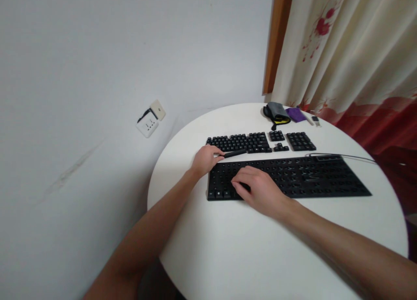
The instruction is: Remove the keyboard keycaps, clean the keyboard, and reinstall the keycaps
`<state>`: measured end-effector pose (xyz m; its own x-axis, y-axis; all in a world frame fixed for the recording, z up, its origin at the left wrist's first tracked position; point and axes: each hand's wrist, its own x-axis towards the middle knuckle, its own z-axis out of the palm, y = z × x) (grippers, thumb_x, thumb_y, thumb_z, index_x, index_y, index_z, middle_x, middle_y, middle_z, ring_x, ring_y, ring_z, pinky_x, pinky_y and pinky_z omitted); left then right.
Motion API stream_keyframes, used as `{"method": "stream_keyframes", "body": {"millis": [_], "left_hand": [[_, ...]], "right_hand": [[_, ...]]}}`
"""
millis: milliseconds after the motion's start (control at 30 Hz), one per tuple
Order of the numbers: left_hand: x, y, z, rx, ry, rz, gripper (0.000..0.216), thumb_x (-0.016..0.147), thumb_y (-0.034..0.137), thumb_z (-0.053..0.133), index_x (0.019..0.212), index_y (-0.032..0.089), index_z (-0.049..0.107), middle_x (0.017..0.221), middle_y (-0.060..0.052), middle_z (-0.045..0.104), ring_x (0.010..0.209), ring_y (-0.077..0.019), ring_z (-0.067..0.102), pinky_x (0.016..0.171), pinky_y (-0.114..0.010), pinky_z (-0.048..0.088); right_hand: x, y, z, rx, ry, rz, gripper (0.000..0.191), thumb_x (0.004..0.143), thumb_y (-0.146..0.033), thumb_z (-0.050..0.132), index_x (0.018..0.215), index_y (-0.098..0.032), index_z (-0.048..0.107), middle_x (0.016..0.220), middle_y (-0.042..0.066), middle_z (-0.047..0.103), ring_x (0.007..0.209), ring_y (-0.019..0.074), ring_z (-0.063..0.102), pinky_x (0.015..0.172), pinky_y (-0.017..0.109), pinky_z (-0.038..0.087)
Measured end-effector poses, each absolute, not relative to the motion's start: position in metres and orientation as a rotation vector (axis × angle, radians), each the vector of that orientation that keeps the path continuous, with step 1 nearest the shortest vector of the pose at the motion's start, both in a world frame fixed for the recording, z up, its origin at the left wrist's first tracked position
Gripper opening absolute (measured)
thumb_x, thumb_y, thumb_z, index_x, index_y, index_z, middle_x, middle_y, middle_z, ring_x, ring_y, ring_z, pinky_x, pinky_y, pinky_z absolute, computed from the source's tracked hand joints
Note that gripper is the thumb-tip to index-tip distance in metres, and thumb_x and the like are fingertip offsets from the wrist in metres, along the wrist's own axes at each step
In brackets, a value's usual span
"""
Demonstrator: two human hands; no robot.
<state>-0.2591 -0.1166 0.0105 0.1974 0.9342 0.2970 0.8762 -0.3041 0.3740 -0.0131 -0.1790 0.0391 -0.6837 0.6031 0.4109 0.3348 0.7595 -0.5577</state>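
Note:
A black keyboard (309,178) lies on the round white table, most of its keycaps off; a few keycaps (219,194) sit at its lower left corner. Between the keyboard and the loose keycaps (241,142) laid out in rows behind it, my left hand (206,159) pinches one end of a long black spacebar keycap (235,153). My right hand (256,189) is over the left part of the keyboard, near its front edge. Its fingers are curled together, and what they hold, if anything, is hidden.
A grey and black pouch (278,113), a purple cloth (296,114) and a small dark item (316,121) lie at the table's back. The keyboard cable (342,155) runs off to the right. A wall with a socket (147,125) borders the left side; curtains (352,61) hang at right.

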Motion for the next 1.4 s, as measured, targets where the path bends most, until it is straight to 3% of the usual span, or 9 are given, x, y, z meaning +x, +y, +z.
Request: {"method": "stream_keyframes", "body": {"millis": [133,267,467,567,700,867,1100,1267,1400], "left_hand": [[-0.261,-0.123,0.02,2.18,1.759,0.862,0.01,0.077,0.023,0.076,0.087,0.02,0.078,0.084,-0.003,0.075,0.075,-0.0162,0.062,0.074,-0.028,0.046],[-0.253,-0.136,0.034,1.895,1.77,1.032,0.02,0.075,0.032,0.077,0.089,0.017,0.079,0.058,0.002,0.06,0.054,-0.0109,0.047,0.054,-0.024,0.035],[-0.229,-0.156,0.048,1.69,1.441,0.843,0.022,0.074,0.032,0.077,0.09,0.016,0.078,0.07,-0.002,0.068,0.063,-0.0112,0.055,0.058,-0.023,0.04],[-0.221,-0.162,0.052,1.575,1.367,0.77,0.023,0.073,0.032,0.079,0.089,0.016,0.077,0.075,-0.003,0.07,0.068,-0.012,0.06,0.064,-0.024,0.046],[-0.22,-0.164,0.055,1.541,1.337,0.72,0.021,0.073,0.031,0.079,0.089,0.017,0.077,0.08,-0.004,0.073,0.073,-0.0124,0.063,0.07,-0.024,0.049],[-0.225,-0.162,0.053,1.518,1.298,0.629,0.022,0.073,0.032,0.08,0.087,0.016,0.076,0.083,-0.005,0.074,0.075,-0.0135,0.065,0.072,-0.026,0.05],[-0.221,-0.165,0.053,1.52,1.251,0.456,0.026,0.069,0.033,0.083,0.088,0.017,0.076,0.085,-0.006,0.074,0.075,-0.0143,0.065,0.07,-0.025,0.048],[-0.218,-0.168,0.056,1.521,1.233,0.393,0.025,0.067,0.032,0.083,0.085,0.017,0.075,0.073,-0.002,0.07,0.062,-0.0102,0.056,0.057,-0.021,0.038],[-0.216,-0.168,0.056,1.61,1.271,0.364,0.029,0.068,0.038,0.082,0.086,0.015,0.078,0.052,0.004,0.052,0.049,-0.0069,0.038,0.048,-0.022,0.021]], "right_hand": [[0.001,-0.157,0.043,-0.828,-2.237,0.584,0.018,0.093,-0.016,0.054,0.084,-0.019,0.07,0.086,0.005,0.07,0.083,0.0199,0.063,0.079,0.034,0.048],[0.019,-0.13,0.043,-0.975,-2.038,0.53,0.012,0.091,-0.021,0.059,0.095,-0.019,0.07,0.091,0.005,0.071,0.08,0.0196,0.064,0.072,0.033,0.05],[0.03,-0.119,0.047,-0.903,-2.02,0.544,0.034,0.095,-0.031,0.058,0.127,-0.022,0.061,0.118,0.01,0.065,0.092,0.0211,0.064,0.076,0.035,0.052],[0.031,-0.121,0.054,-0.781,-2.202,0.623,0.025,0.099,-0.031,0.05,0.111,-0.022,0.069,0.109,0.009,0.068,0.096,0.0214,0.063,0.084,0.036,0.05],[0.038,-0.118,0.061,-0.734,-2.337,0.746,0.026,0.099,-0.026,0.049,0.09,-0.018,0.073,0.09,0.007,0.07,0.085,0.0192,0.064,0.08,0.033,0.048],[0.049,-0.115,0.066,-0.738,-2.471,1.036,0.023,0.093,-0.025,0.056,0.099,-0.02,0.078,0.096,0.005,0.075,0.086,0.0194,0.065,0.079,0.031,0.048],[0.052,-0.118,0.065,-0.773,-2.613,1.391,0.025,0.087,-0.033,0.064,0.097,-0.018,0.08,0.079,0.002,0.073,0.067,0.016,0.058,0.06,0.027,0.043],[0.053,-0.115,0.062,-0.731,-2.639,1.498,0.027,0.087,-0.034,0.063,0.098,-0.017,0.079,0.082,0.002,0.073,0.068,0.0154,0.058,0.061,0.026,0.042],[0.053,-0.111,0.057,-0.737,-2.615,1.495,0.026,0.085,-0.034,0.065,0.097,-0.017,0.08,0.087,0.004,0.075,0.074,0.0172,0.061,0.066,0.027,0.045]]}}
